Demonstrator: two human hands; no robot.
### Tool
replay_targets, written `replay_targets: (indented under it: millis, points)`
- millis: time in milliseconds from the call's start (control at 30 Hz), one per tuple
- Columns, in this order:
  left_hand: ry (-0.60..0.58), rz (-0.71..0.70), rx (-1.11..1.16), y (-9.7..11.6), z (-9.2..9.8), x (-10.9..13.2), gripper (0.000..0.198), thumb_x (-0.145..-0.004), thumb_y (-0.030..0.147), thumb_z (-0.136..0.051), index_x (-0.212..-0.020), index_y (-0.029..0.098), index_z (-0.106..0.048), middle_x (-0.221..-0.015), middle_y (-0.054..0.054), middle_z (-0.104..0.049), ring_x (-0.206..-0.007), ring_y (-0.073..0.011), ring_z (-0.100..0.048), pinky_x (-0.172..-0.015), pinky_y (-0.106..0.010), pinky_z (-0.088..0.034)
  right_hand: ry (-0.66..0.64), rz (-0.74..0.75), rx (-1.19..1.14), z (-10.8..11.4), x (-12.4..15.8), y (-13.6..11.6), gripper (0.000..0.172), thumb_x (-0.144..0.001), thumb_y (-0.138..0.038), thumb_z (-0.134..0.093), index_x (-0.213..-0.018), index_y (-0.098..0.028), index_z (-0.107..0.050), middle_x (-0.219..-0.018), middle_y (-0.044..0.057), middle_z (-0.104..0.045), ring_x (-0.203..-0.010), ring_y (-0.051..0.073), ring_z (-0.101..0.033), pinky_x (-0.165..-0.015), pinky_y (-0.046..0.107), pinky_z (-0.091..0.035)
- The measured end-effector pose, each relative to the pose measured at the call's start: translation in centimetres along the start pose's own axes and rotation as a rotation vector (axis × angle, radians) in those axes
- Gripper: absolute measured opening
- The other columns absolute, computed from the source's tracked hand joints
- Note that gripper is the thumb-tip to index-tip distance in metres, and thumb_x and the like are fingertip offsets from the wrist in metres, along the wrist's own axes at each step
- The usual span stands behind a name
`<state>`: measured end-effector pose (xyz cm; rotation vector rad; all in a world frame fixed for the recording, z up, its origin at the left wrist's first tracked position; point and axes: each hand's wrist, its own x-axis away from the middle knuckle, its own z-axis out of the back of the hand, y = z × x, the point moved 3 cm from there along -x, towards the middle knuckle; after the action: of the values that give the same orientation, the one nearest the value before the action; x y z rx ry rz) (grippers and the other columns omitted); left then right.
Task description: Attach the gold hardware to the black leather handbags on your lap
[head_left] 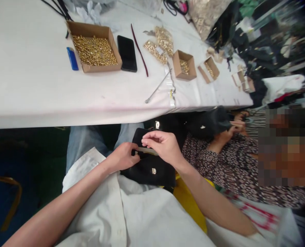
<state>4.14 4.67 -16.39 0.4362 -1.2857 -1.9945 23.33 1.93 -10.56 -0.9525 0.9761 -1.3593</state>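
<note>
A small black bag (149, 173) with a metal clasp (154, 171) lies on my lap, its flap turned up toward the table. My left hand (124, 156) pinches the bag's edge on the left, thumb and fingers closed. Over the bag's opening is my right hand (165, 145), its thumb and fingertips drawn together; anything between them is too small to make out. A pale strip (146, 150) runs along the opening between both hands. Another metal clasp (157, 125) shows on black material just beyond.
Along the white table (39, 92) stand a cardboard box (115, 51) of gold fittings, smaller boxes (191, 73), a phone (127, 53), a blue lighter (72, 59) and a thin metal tool (157, 87). At right, a co-worker in a patterned top (234, 164) handles a black bag (206, 121).
</note>
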Motion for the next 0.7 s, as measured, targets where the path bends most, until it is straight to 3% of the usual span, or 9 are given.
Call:
replay_targets:
  millis: [133, 333, 700]
  points:
    - [-0.015, 0.012, 0.027, -0.5, -0.1, 0.0, 0.017, -0.085, 0.019, -0.062, -0.090, 0.015, -0.078, -0.075, 0.000, -0.066, -0.068, -0.0148, -0.054, -0.062, -0.030, -0.033, -0.070, 0.003, 0.135, -0.3, 2.4, 1.6, 0.010, -0.103, -0.031, -0.077, -0.104, -0.025, -0.085, -0.094, 0.003, -0.082, -0.083, 0.023, -0.079, -0.079, 0.036, -0.066]
    - [-0.047, 0.002, 0.066, -0.5, -0.2, -0.1, 0.018, -0.088, 0.023, -0.061, -0.089, 0.015, -0.077, -0.073, 0.002, -0.063, -0.067, -0.0139, -0.050, -0.062, -0.030, -0.033, -0.107, 0.226, 0.431, -0.9, 3.9, 1.5, 0.015, -0.108, -0.022, -0.072, -0.102, -0.028, -0.084, -0.110, 0.006, -0.076, -0.102, 0.025, -0.074, -0.095, 0.040, -0.060]
    - [-0.036, 0.029, 0.069, -1.1, -0.5, -0.6, 0.013, -0.088, 0.024, -0.062, -0.079, 0.016, -0.068, -0.070, 0.003, -0.057, -0.067, -0.0135, -0.046, -0.061, -0.031, -0.029, -0.161, 0.210, 0.570, -1.3, 3.7, 3.5, 0.011, -0.112, -0.026, -0.069, -0.105, -0.026, -0.077, -0.110, 0.006, -0.074, -0.103, 0.025, -0.072, -0.095, 0.036, -0.057]
